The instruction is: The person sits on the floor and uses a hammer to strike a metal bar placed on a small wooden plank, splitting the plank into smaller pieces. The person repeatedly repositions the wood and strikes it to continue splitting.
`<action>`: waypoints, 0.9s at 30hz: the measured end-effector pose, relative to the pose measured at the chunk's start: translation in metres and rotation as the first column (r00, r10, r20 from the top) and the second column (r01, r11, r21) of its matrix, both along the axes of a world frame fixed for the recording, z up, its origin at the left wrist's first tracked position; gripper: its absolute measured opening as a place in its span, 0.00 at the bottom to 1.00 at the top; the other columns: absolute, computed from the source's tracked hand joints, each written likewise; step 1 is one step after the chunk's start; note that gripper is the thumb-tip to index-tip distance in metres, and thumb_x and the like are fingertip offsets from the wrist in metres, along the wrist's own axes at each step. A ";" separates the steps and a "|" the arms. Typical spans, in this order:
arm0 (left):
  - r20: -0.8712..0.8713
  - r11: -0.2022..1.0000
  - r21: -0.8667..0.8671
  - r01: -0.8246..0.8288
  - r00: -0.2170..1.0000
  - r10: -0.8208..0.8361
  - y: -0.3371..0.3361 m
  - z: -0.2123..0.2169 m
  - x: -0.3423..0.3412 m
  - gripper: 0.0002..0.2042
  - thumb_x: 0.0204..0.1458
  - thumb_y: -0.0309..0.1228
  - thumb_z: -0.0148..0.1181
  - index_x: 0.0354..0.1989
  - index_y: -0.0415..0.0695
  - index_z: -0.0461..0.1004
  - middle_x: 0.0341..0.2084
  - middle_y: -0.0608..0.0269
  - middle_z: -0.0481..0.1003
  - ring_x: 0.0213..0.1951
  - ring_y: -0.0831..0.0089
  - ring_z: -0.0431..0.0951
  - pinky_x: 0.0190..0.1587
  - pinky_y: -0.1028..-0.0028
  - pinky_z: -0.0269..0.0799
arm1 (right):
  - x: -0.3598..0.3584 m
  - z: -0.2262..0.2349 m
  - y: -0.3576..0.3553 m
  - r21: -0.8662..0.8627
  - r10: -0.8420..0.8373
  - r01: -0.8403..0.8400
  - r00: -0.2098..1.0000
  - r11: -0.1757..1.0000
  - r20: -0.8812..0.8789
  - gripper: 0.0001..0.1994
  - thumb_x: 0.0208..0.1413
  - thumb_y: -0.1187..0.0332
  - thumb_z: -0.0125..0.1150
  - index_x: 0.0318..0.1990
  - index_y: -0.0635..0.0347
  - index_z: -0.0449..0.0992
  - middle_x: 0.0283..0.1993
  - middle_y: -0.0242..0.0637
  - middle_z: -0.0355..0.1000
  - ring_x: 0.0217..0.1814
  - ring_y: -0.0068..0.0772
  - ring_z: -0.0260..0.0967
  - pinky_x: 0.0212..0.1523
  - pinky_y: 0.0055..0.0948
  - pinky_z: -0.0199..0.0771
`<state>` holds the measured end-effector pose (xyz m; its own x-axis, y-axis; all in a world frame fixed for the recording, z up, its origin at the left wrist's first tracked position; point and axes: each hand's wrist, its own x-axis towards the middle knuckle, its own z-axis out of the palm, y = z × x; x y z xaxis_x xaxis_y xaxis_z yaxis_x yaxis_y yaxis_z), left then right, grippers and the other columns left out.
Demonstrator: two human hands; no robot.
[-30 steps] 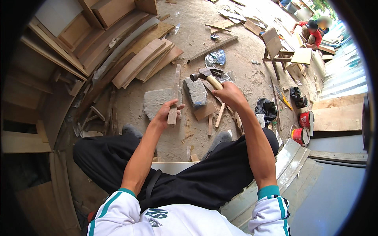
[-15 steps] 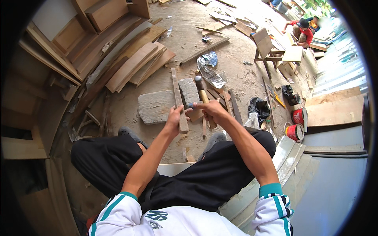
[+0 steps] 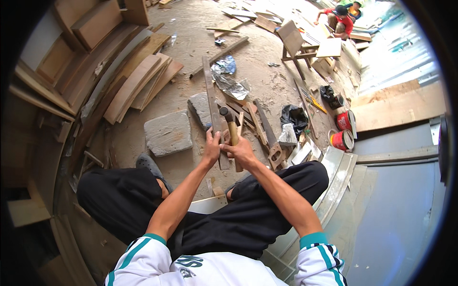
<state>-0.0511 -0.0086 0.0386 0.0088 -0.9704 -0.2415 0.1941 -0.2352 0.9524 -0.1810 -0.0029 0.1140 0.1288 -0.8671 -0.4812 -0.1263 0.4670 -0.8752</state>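
Note:
A long, narrow wooden strip stands in front of my knees, pointing away from me. My left hand is closed round its lower part. My right hand grips a hammer by its pale wooden handle, with the dark head pointing away. The fingers of both hands meet at the strip. Beyond my left hand lies a grey stone block, and a second block is partly behind the strip. To the right of the hammer rests a handsaw among wood offcuts.
Stacked boards and a wooden cabinet stand at the left. Paint cans, a black plastic bag and a wooden chair are to the right. A person in red crouches at the far right.
My view has swung right, so the surroundings sit further left. The strip now reaches higher and further out from my left hand. My right hand with the hammer has come closer to my left.

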 end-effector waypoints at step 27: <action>0.581 0.934 0.318 -0.166 0.812 -0.054 -0.009 -0.119 0.113 0.31 0.58 0.50 0.58 0.60 0.36 0.68 0.53 0.46 0.75 0.56 0.58 0.75 0.58 0.65 0.67 | -0.026 -0.071 0.021 -0.166 -0.214 0.162 0.903 0.973 -0.373 0.17 0.48 0.62 0.73 0.41 0.63 0.77 0.33 0.38 0.77 0.34 0.31 0.74 0.39 0.33 0.74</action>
<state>0.0618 -0.0174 -0.0808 0.3033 -0.8208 -0.4841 -0.3365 -0.5676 0.7515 -0.2066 0.0179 0.0434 -0.2162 -0.9138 -0.3438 -0.3870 0.4035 -0.8291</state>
